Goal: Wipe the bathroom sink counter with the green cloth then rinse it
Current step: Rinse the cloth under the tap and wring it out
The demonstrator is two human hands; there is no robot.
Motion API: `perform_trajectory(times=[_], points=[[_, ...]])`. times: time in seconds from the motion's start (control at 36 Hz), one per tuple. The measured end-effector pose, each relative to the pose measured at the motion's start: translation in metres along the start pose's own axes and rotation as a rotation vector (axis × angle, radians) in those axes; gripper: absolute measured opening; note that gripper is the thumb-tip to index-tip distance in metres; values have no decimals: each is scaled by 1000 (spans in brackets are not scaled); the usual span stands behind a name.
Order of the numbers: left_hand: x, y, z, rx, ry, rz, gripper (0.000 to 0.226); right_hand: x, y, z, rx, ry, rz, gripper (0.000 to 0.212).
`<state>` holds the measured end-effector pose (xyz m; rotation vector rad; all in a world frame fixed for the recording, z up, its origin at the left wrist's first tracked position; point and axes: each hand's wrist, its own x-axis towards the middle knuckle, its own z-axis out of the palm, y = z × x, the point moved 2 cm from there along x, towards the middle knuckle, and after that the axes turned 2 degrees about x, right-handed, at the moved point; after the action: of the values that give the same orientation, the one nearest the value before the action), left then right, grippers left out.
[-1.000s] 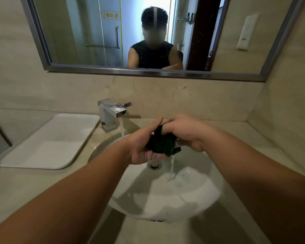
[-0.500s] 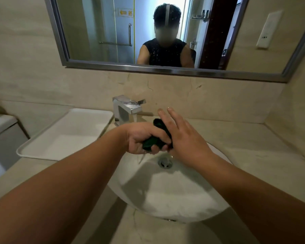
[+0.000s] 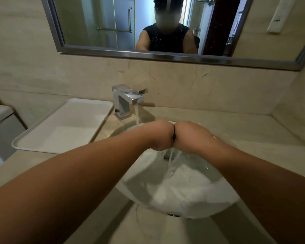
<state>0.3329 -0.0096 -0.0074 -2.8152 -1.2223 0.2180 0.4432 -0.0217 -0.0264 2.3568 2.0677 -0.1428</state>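
Where the two fists meet over the basin, the left hand point(image 3: 161, 135) and the right hand point(image 3: 190, 136) press knuckle to knuckle, backs up, and clench the green cloth point(image 3: 173, 136) between them. Only a thin dark sliver of the cloth shows in the seam between the hands; the curled fingers are hidden underneath. Water falls in thin streams from directly under the grip into the white sink point(image 3: 183, 199), landing near the drain point(image 3: 168, 155), which is partly covered by the hands. Just beyond the left hand, the chrome faucet point(image 3: 126, 99) pours a stream that lands by that wrist. Further left of the grip a white tray point(image 3: 65, 125) lies on the beige counter point(image 3: 236, 129). Above and behind the hands a mirror point(image 3: 95, 18) hangs on the wall.
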Motion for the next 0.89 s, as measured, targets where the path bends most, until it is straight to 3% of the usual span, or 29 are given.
perform_trajectory(times=[0.11,0.22,0.28,0.33,0.39,0.44,0.5,0.56,0.58,0.64,0.72,0.89], points=[[-1,1,4,-7,7,3,27,-3,4,-4,69,-127,-50,31],[-7,-3,4,-40,134,16,32,-11,9,-7,443,-276,4,11],[-9,-3,4,-33,184,39,28,-13,11,-6,594,-377,36,15],[-12,-3,7,-27,204,46,27,-16,12,-2,632,-444,44,20],[-13,-5,12,-67,190,-18,25,-14,7,4,607,-412,41,10],[-9,-13,21,-209,141,-160,30,-8,-1,10,504,-320,-2,16],[-6,-25,31,-385,27,-306,51,-2,-9,18,448,-285,-41,24],[-9,-43,37,-542,-101,-413,71,2,-9,24,447,-281,-10,51],[-11,-52,42,-687,-151,-447,69,3,-8,27,434,-270,7,67],[-15,-70,50,-991,-203,-484,46,7,-5,32,476,-242,20,77],[-20,-92,58,-1188,-72,-527,19,12,-12,36,630,-200,27,68],[-17,-109,48,-1465,236,-447,35,21,-40,32,841,-166,-40,60]])
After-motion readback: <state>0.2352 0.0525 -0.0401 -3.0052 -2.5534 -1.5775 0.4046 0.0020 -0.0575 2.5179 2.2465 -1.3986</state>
